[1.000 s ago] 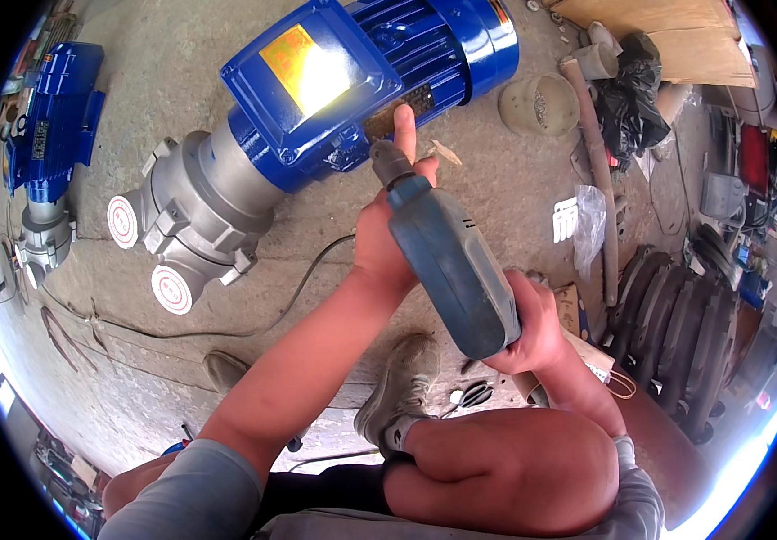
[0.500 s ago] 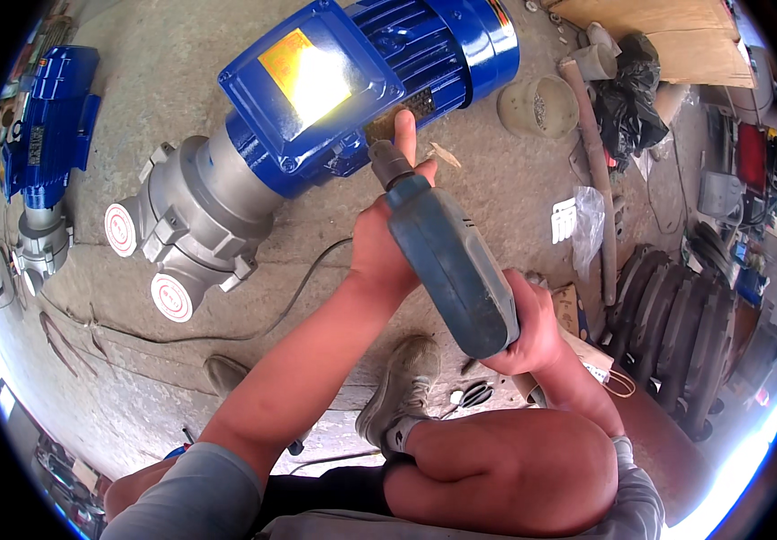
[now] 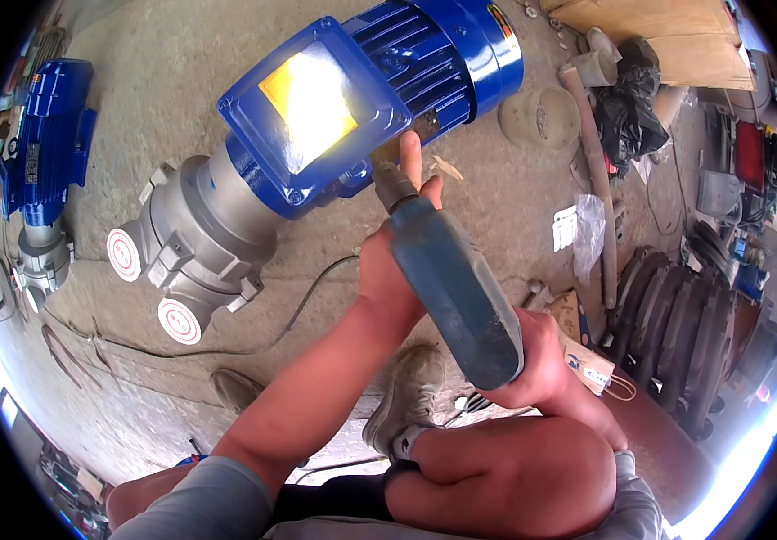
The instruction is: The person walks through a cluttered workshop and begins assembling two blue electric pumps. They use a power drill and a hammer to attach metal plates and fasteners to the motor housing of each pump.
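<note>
A blue electric motor (image 3: pixel 411 67) with a grey metal pump-like housing (image 3: pixel 199 216) lies on the floor in front of me. My right hand (image 3: pixel 537 360) grips the rear of a dark blue-grey electric drill (image 3: pixel 456 292), its chuck (image 3: pixel 395 186) aimed at the motor's near side. Around the drill's front is my left hand (image 3: pixel 390 261), partly hidden beneath the tool. Its index finger stretches toward a small brownish plate (image 3: pixel 386 153) on the motor's side, below the box with a glaring yellow label (image 3: pixel 307 103). The chuck hides the drill's tip and the contact point.
Another blue motor (image 3: pixel 44 148) stands at the far left. A dark cable (image 3: pixel 289 333) runs across the floor. To the right are a round tub (image 3: pixel 539 117), a long pipe (image 3: pixel 595 189), a black plastic bag (image 3: pixel 631 112) and several dark curved parts (image 3: pixel 676 324).
The motor, drill and hands appear slightly lower in the picture, as the view has shifted a little. Both hands keep their places on the drill.
</note>
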The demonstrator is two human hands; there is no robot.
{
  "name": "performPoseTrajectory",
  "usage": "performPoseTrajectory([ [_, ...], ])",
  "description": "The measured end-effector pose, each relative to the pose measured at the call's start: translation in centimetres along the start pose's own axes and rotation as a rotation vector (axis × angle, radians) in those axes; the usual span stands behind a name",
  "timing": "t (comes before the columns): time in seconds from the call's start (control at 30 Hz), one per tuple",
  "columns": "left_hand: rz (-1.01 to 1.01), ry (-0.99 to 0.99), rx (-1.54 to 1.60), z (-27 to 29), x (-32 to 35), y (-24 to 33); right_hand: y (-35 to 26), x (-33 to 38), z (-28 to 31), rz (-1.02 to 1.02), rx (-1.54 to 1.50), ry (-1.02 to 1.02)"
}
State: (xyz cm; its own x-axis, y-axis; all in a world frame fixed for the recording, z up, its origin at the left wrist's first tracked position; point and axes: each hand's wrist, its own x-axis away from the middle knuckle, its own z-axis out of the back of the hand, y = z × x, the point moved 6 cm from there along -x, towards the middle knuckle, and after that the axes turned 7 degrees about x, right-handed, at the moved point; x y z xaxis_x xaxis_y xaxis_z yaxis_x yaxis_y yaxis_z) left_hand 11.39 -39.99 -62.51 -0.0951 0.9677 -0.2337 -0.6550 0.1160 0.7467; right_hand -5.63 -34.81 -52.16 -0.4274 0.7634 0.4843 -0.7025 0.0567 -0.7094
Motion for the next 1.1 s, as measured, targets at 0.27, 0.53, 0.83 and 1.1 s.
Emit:
performPoseTrajectory([
  [0.27,0.07,-0.11,0.01,0.8,-0.3,0.8,-1.2,-0.5,0.7,-0.091,-0.129,0.027],
  [0.53,0.085,-0.112,-0.04,1.0,-0.6,1.1,-1.2,-0.6,0.6,-0.042,-0.123,0.064],
  [0.83,0.167,-0.185,-0.103,0.9,-0.7,1.1,-1.2,-0.6,0.7,-0.037,-0.108,0.066],
  [1.1,0.162,-0.148,-0.144,1.4,-1.0,1.7,-1.2,-0.6,0.8,-0.032,-0.058,0.062],
])
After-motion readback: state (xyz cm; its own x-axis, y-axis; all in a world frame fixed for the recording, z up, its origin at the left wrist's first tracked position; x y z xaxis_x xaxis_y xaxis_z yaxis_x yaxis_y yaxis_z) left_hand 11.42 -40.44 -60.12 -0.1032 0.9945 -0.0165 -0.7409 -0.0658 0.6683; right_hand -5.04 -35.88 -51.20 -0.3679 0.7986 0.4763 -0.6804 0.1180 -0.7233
